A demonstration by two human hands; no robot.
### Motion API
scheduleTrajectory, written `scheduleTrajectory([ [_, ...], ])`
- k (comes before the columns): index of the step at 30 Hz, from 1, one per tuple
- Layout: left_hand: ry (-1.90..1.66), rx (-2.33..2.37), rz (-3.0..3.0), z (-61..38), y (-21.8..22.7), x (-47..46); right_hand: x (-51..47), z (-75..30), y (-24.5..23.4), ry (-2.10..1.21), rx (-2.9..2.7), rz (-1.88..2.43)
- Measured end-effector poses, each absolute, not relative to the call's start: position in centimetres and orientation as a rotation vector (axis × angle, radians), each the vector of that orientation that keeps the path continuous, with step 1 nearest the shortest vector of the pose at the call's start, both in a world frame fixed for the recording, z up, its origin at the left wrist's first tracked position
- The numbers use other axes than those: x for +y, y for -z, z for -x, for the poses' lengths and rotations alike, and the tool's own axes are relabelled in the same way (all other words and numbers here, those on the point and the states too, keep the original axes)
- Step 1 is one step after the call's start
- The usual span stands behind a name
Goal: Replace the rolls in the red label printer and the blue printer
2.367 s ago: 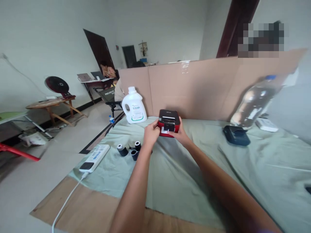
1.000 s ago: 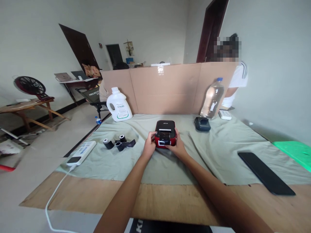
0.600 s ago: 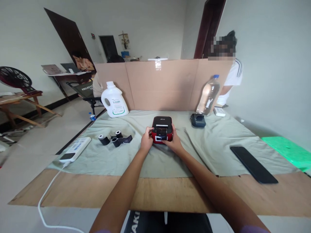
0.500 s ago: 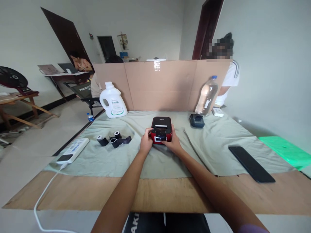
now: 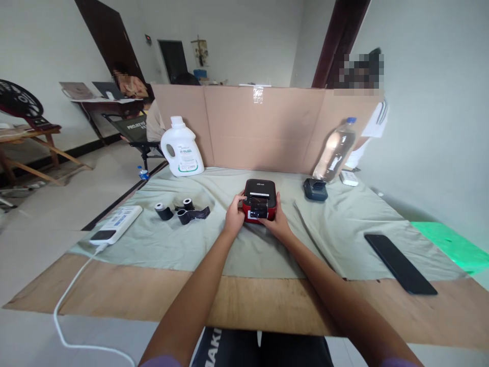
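Note:
A small black and red label printer (image 5: 260, 189) rests on the grey-green cloth in front of me, a strip of glossy black film at its front. My left hand (image 5: 234, 214) grips its left side, thumb near the upper front edge. On the other side, my right hand (image 5: 278, 221) has its fingers along the printer's right edge and its thumb at the lower front by a white label. Three small rolls of black film lie to the left: one roll (image 5: 163, 211) stands apart, while another roll (image 5: 184, 217) trails a loose crumpled strip.
A white jug (image 5: 183, 150) and a tilted clear bottle (image 5: 336, 148) stand before a cardboard screen (image 5: 263, 130). A dark small device (image 5: 315, 189) sits by the bottle. A power strip (image 5: 116, 224) lies left, a black phone (image 5: 399, 262) right. Other people are beyond the screen.
The whole view has shifted slightly, so the table things appear a little further right. Both hands stay on the printer, with little change in their hold.

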State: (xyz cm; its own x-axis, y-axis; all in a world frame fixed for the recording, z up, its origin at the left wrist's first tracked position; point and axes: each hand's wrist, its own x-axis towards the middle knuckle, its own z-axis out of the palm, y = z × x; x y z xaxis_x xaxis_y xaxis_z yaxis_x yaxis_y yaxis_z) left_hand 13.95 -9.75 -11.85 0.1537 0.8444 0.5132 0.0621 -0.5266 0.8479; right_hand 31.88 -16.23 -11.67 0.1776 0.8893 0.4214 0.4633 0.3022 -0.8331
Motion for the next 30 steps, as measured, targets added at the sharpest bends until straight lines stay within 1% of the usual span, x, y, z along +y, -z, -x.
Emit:
scheduleTrajectory([
  [5, -1.376, 0.944, -1.706, -14.0, 12.0, -9.5, -16.3, -31.8, 11.4, -0.504, -1.458, 1.333],
  [12, -1.425, 0.918, -1.734, -13.8, 11.4, -10.3, -16.8, -31.9, 11.2, -0.511, -1.436, 1.287],
  [15, -1.455, 0.896, -1.745, -13.7, 11.2, -10.4, -16.8, -33.0, 9.6, -0.457, -1.382, 1.246],
  [18, -1.457, 0.911, -1.747, -13.7, 11.2, -10.4, -15.3, -34.5, 6.2, -0.383, -1.395, 1.253],
  [21, -1.468, 0.896, -1.765, -13.8, 11.3, -10.3, -11.8, -35.2, 2.5, -0.393, -1.648, 1.42],
  [24, -1.488, 0.888, -1.77, -13.8, 11.3, -10.3, -7.7, -34.2, 0.2, -0.44, -2.15, 1.709],
  [27, -1.487, 0.897, -1.765, -13.8, 11.2, -10.3, -4.8, -32.6, -0.3, -0.477, -2.449, 1.904],
  [30, -1.484, 0.894, -1.789, -13.7, 11.0, -10.4, -3.5, -31.5, -0.1, -0.558, -2.503, 1.989],
])
